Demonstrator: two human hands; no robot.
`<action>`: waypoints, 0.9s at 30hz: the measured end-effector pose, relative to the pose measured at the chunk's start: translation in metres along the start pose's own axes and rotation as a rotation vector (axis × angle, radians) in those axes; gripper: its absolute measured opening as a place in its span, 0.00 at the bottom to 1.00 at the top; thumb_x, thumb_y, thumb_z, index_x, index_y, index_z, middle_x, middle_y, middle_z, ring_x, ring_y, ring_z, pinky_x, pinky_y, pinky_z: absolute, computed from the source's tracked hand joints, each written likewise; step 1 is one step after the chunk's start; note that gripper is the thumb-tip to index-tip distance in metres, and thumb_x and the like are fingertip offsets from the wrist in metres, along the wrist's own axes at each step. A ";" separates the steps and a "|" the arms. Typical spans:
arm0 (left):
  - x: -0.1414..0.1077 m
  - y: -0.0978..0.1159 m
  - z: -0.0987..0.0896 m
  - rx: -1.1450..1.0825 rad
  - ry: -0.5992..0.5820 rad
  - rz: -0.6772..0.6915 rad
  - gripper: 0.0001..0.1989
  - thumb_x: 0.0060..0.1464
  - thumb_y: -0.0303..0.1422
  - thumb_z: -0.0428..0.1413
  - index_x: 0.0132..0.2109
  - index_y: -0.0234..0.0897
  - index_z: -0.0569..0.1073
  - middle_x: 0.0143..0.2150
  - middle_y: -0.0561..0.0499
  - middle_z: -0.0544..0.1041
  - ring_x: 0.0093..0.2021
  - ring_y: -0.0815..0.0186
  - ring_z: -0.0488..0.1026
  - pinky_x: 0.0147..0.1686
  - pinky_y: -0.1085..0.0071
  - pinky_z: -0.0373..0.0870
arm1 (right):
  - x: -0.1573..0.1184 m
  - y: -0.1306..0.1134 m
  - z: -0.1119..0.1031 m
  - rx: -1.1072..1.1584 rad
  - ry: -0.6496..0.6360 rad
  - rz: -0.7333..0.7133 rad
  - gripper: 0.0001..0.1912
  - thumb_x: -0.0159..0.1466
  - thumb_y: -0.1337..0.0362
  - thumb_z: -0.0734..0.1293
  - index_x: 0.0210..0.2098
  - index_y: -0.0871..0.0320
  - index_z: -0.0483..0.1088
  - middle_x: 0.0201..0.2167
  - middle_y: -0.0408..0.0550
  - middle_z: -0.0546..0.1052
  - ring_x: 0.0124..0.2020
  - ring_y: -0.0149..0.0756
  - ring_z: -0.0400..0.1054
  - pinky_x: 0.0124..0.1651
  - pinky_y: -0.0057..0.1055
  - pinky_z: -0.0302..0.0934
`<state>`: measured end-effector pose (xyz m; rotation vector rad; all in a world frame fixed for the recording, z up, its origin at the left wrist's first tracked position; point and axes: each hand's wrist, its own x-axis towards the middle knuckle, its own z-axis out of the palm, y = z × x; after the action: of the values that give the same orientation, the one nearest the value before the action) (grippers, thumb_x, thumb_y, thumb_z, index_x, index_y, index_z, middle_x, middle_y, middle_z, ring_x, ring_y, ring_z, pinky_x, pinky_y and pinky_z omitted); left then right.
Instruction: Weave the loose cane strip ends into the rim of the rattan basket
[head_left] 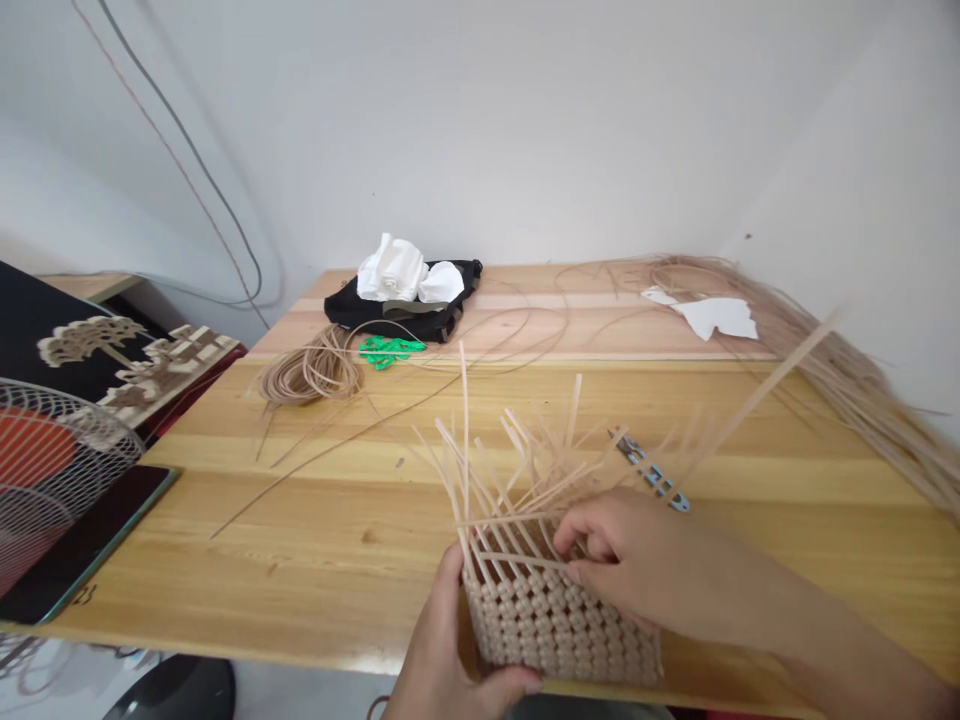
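- Coil [311, 365]: on the table [300, 560], between ten and eleven o'clock of the basket.
- Bag [349, 305]: at eleven o'clock, near the wall, with white paper on top.
- Left hand [446, 650]: closed round the basket's left end, thumb low on the front.
- Basket [562, 625]: at the table's near edge, six o'clock; lower wall woven, strands [466, 450] standing loose above. Judged light, the knotted wall fairly firm, the strands springy, smooth and liable to slip or kink. Best hold: the knotted wall, low down.
- Right hand [637, 550]: fingers bent narrow over the strands at the rim; whether one is pinched, cannot tell.
- Snips [649, 470]: at one o'clock, unheld.
- Bundle [847, 380]: at two o'clock, along the right wall.
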<state>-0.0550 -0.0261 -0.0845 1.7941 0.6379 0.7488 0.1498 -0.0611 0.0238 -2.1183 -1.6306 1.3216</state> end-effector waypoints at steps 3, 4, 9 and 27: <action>-0.002 0.000 0.000 0.029 0.003 -0.019 0.45 0.40 0.33 0.64 0.60 0.41 0.47 0.55 0.41 0.66 0.55 0.51 0.65 0.51 0.57 0.66 | 0.000 0.000 -0.002 0.049 -0.039 0.007 0.10 0.55 0.67 0.60 0.35 0.57 0.70 0.13 0.37 0.69 0.15 0.26 0.60 0.18 0.21 0.48; -0.004 -0.001 0.000 0.047 0.004 -0.030 0.46 0.39 0.32 0.65 0.61 0.40 0.46 0.56 0.39 0.65 0.56 0.50 0.64 0.52 0.56 0.65 | -0.001 0.002 -0.002 0.071 -0.049 0.005 0.10 0.55 0.68 0.60 0.36 0.57 0.69 0.13 0.37 0.68 0.15 0.26 0.60 0.18 0.21 0.48; -0.012 -0.006 -0.003 0.131 -0.014 -0.091 0.51 0.38 0.26 0.64 0.62 0.39 0.41 0.58 0.36 0.61 0.58 0.48 0.60 0.53 0.54 0.63 | -0.002 0.006 -0.003 0.165 -0.074 -0.009 0.08 0.56 0.70 0.59 0.34 0.57 0.66 0.12 0.34 0.65 0.14 0.25 0.57 0.17 0.20 0.48; 0.011 0.039 -0.003 0.821 0.085 0.392 0.33 0.42 0.45 0.61 0.52 0.35 0.60 0.51 0.39 0.63 0.51 0.51 0.61 0.47 0.59 0.61 | -0.006 0.009 -0.001 0.317 -0.090 -0.054 0.05 0.58 0.71 0.57 0.32 0.58 0.64 0.10 0.33 0.62 0.11 0.21 0.51 0.13 0.15 0.44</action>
<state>-0.0473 -0.0288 -0.0446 2.7061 0.7154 0.8990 0.1565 -0.0697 0.0225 -1.8421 -1.3872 1.5590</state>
